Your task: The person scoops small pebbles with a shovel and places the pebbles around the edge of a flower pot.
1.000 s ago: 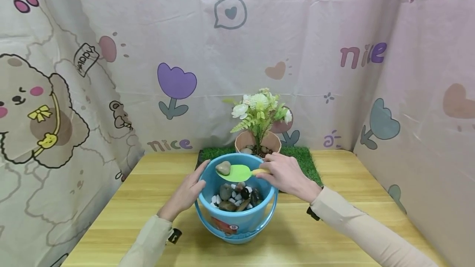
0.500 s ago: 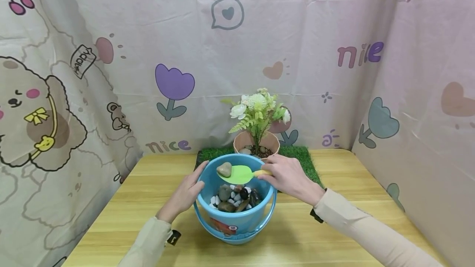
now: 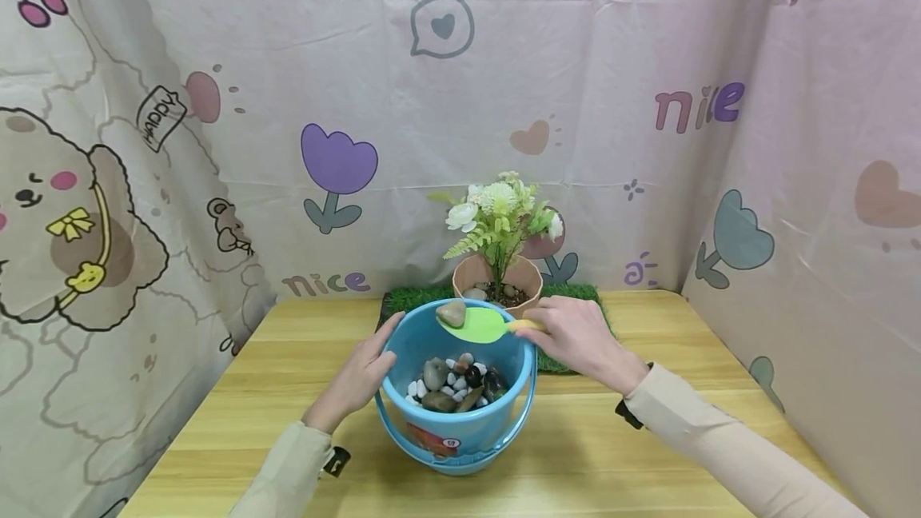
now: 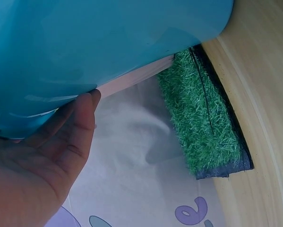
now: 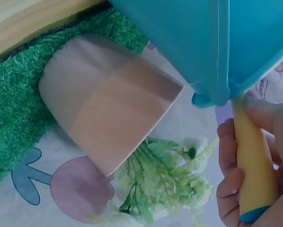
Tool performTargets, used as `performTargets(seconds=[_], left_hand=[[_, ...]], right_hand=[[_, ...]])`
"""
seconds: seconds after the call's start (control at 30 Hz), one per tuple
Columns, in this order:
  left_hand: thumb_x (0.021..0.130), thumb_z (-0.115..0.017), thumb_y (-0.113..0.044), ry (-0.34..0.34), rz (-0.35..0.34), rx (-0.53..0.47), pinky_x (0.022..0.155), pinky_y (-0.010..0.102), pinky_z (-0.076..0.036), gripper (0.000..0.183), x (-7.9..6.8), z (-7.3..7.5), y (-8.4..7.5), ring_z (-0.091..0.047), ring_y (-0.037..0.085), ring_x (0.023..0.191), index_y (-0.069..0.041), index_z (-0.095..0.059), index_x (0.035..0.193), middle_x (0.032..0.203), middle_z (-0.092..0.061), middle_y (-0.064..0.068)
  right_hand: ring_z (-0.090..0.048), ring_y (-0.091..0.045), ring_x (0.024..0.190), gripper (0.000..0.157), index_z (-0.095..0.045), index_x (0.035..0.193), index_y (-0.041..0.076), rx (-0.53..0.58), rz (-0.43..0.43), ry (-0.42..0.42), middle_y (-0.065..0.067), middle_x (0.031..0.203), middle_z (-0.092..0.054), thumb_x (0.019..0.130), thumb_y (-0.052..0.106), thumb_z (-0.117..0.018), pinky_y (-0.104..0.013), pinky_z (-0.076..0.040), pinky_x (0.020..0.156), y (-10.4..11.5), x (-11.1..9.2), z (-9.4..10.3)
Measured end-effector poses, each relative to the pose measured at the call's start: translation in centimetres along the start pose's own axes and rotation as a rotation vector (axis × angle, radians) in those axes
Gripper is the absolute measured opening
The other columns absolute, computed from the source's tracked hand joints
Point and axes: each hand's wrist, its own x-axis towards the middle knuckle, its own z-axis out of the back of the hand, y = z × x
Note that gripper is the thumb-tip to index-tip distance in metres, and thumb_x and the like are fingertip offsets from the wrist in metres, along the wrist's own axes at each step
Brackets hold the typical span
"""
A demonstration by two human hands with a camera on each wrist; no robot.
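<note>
Steadying the bucket (image 3: 482, 432) appears to be the job of the left grip (image 3: 354, 374), its fingers spread and fairly straight against the outer wall, the thumb set apart near the rim; a light brace like that should do, firmed up only if the bucket rocks. Inside, mixed pebbles (image 3: 436, 374) lie at the bottom. Above the far part of the opening, a smooth tan stone (image 3: 452, 313) sits at the very tip of the green scoop (image 3: 484, 325), so a dip of the blade could well send it off; best hold the tip a touch high and turn slowly. Beyond the rim stands the flower pot (image 5: 113, 94), and the scoop needs clear height to avoid knocking either. Further right, the right grip (image 3: 576, 334) is curled round the yellow handle (image 5: 254, 161), thumb near the neck, good for fine control of tilt; whether the neck touches the bucket, I cannot tell
</note>
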Motion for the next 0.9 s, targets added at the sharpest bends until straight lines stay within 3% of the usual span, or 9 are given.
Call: performTargets(seconds=[0.13, 0.33, 0.6, 0.9], left_hand=[[0.094, -0.039, -0.009, 0.003, -0.001, -0.006, 0.086, 0.047, -0.056, 0.063, 0.0, 0.0, -0.1, -0.06, 0.037, 0.12, -0.014, -0.026, 0.156, 0.147, -0.047, 0.019], [0.093, -0.039, -0.008, 0.0, -0.008, -0.005, 0.085, 0.044, -0.056, 0.064, 0.0, 0.0, -0.1, -0.062, 0.036, 0.118, -0.013, -0.026, 0.156, 0.145, -0.049, 0.02], [0.092, -0.038, -0.008, -0.01, 0.01, 0.005, 0.081, 0.037, -0.055, 0.066, 0.0, -0.1, 0.0, -0.063, 0.032, 0.116, -0.015, -0.025, 0.156, 0.144, -0.051, 0.017], [0.093, -0.038, -0.008, -0.001, -0.013, -0.009, 0.084, 0.043, -0.056, 0.064, 0.0, -0.1, 0.1, -0.061, 0.036, 0.118, -0.013, -0.026, 0.156, 0.145, -0.049, 0.02]], right_hand=[[-0.047, -0.003, 0.052, 0.022, -0.079, 0.088, 0.021, -0.033, -0.038, -0.002, 0.008, 0.07, -0.064, 0.08, 0.041, -0.076, -0.018, -0.025, 0.041, -0.7, 0.0, 0.1], [-0.044, -0.002, 0.051, 0.023, -0.079, 0.092, 0.02, -0.046, -0.061, -0.002, 0.008, 0.069, -0.065, 0.08, 0.04, -0.076, -0.019, -0.025, 0.04, -1.9, 0.2, 0.3], [-0.039, -0.006, 0.05, 0.025, -0.075, 0.079, 0.016, -0.067, -0.151, 0.056, 0.008, 0.062, -0.054, 0.083, 0.041, -0.074, -0.022, -0.028, 0.04, -3.6, -0.1, 0.4], [-0.04, -0.008, 0.048, 0.03, -0.077, 0.083, 0.016, -0.026, -0.266, 0.155, 0.008, 0.059, -0.052, 0.085, 0.045, -0.07, -0.025, -0.029, 0.042, -5.3, -0.1, 0.3]])
